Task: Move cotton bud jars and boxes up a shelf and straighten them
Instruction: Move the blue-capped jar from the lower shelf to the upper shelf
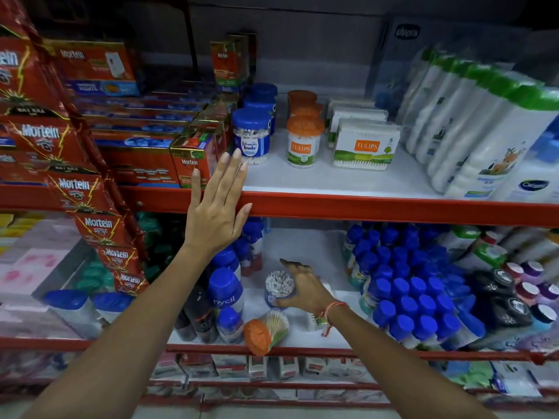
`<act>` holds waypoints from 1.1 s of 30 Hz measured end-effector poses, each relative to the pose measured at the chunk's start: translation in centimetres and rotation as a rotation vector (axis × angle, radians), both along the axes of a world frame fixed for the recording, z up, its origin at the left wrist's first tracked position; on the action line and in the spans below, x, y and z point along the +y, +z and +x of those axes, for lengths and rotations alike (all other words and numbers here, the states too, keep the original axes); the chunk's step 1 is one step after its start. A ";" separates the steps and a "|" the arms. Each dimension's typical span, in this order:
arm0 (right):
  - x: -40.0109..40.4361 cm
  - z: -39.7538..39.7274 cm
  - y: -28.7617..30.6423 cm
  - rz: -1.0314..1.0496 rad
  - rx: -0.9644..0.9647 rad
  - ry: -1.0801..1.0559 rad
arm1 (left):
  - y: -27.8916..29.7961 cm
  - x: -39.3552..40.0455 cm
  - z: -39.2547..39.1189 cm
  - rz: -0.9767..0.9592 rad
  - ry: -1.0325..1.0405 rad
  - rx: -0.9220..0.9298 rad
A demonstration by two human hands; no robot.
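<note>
On the upper shelf stand a row of blue-lidded cotton bud jars, a row of orange-lidded Tulips jars and Tulips cotton bud boxes. My left hand is flat and open over the shelf's red front edge, its fingertips just below the front blue-lidded jar. On the lower shelf my right hand curls around a clear cotton bud jar that stands without a lid showing. An orange-lidded jar lies on its side at the front lip.
Red Mortein boxes fill the upper shelf's left side, and hanging Mortein packets drape down. White bottles crowd the right. On the lower shelf stand blue-capped bottles on the right and Nycil bottles on the left.
</note>
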State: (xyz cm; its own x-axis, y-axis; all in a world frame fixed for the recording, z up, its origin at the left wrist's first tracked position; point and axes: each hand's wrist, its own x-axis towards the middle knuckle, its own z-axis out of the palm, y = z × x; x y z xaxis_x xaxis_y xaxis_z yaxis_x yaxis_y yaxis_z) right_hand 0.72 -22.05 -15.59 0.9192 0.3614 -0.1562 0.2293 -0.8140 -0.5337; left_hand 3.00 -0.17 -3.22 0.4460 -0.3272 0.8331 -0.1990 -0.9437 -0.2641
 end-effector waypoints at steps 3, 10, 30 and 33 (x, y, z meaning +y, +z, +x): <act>1.4 1.6 -0.1 -0.210 -0.016 0.146 | -0.2 0.1 0.2 0.007 -0.007 -0.037; 2.4 3.3 1.5 -0.350 -0.019 0.211 | -0.4 0.3 0.6 0.012 -0.010 -0.058; -3.3 -4.6 11.6 0.674 0.239 -0.302 | 1.0 0.0 -1.3 0.002 0.007 0.159; -3.2 -5.4 12.5 0.682 0.214 -0.287 | 1.4 0.1 -1.7 0.008 -0.005 0.175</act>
